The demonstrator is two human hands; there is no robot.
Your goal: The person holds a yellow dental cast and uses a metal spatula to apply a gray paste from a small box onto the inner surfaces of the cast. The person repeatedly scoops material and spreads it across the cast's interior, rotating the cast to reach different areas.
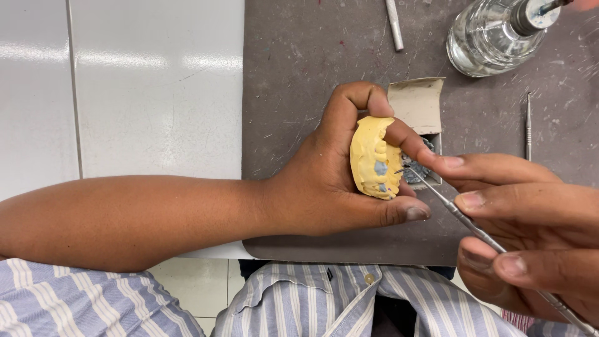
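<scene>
**Dental cast held over grey mat**

Yellow dental cast (373,157), blue-grey patches on teeth, gripped in left hand (337,175), fingers curled round it. Right hand (530,224) pinches thin metal instrument (462,215), tip at the teeth. Behind: small open box (417,103), glass bottle (493,34), grey mat (287,75).

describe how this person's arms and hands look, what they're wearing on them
Both hands are bare: no gloves, rings or watch show on the left hand or the right hand. The left forearm is uncovered along its visible length. Fingernails are short and unpainted. The clothing is a shirt with light blue and white stripes and a buttoned front; a striped sleeve shows at lower left.
</scene>
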